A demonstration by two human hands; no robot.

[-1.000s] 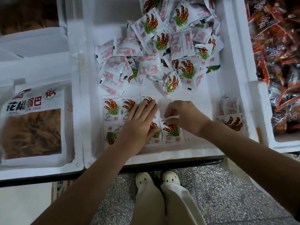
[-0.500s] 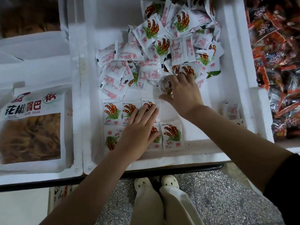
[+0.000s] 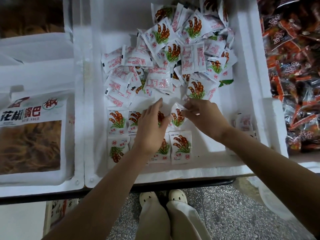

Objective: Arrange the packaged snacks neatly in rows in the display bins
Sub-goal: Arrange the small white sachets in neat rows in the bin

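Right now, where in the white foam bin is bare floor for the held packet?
Free: floor right of the near row's end packet, up to the stray packets by the right wall; also the far-left corner beside the loose pile. Crowded: that pile and the rows under the left hand.

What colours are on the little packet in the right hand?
The packet is white with reddish-brown shapes over green leaves, seen best in the head view.

Three white foam bins are carried side by side on a dark-edged bench [image 3: 190, 183]. The left bin [image 3: 34, 186] and the middle bin [image 3: 190, 172] are set wall against wall, with the right bin [image 3: 310, 166] just beside the middle one. A speckled floor [image 3: 233, 213] is seen below the bench edge.
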